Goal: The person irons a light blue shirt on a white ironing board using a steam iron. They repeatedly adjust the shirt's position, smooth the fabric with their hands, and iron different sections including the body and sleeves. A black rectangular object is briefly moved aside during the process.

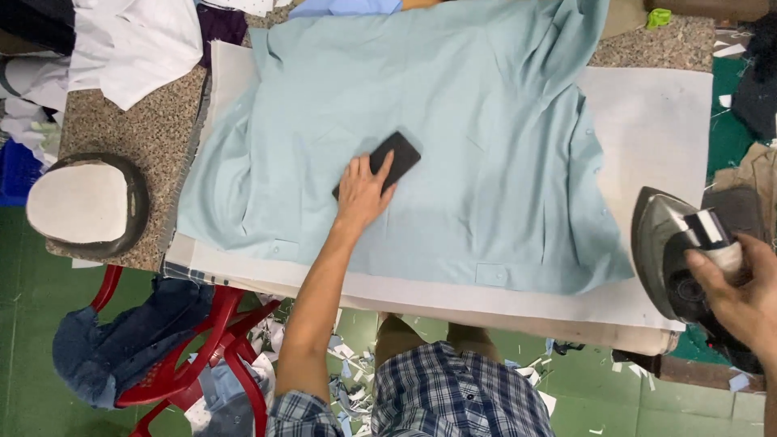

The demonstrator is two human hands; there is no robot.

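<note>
Beside shirt [453, 137], iron [676, 259], stool [186, 356]

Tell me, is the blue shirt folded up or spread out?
Spread out. The light blue shirt lies open and mostly flat across the white pad, with the left hand pressing a black block on it.

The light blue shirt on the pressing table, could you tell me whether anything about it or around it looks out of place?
The shirt is rumpled at its upper right. A flat black block lies on it under the left hand. The right hand holds the iron at the table's right edge. Paper scraps litter the floor.
</note>
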